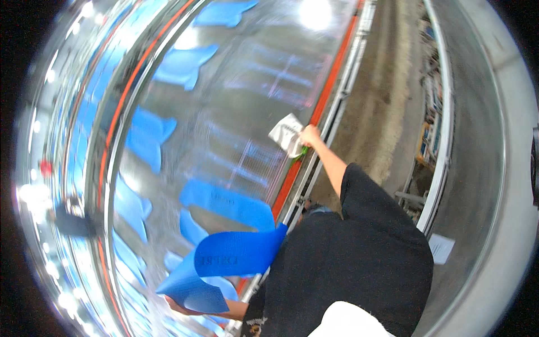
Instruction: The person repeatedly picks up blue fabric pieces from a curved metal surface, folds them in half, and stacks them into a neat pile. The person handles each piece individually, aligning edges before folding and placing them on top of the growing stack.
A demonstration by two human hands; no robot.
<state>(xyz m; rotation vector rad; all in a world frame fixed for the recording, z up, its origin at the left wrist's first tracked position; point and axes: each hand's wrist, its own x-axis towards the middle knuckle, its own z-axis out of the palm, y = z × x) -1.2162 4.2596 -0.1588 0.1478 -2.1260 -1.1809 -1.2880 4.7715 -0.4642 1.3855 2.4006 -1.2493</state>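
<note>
My left hand [180,308] is low in the view and grips the lower end of a curled blue sheet [236,254]. The sheet bends back over itself beside my black shirt and bears dark printed marks. Further up, my right hand [310,135] is closed on a crumpled white printed cloth or bag [287,134] over the table's near edge. A bit of bright green shows just under that hand; what it is I cannot tell. Another blue sheet [227,204], also marked, lies flat on the shiny grey table [202,109] between my hands.
Several cut blue pieces [151,132] line the table's far side. An orange strip [334,76] and metal rail [351,67] edge the near side. Blue and pink lines show on the surface. Behind me are a concrete floor [374,84], a trough of clutter [430,109] and a paper [441,248].
</note>
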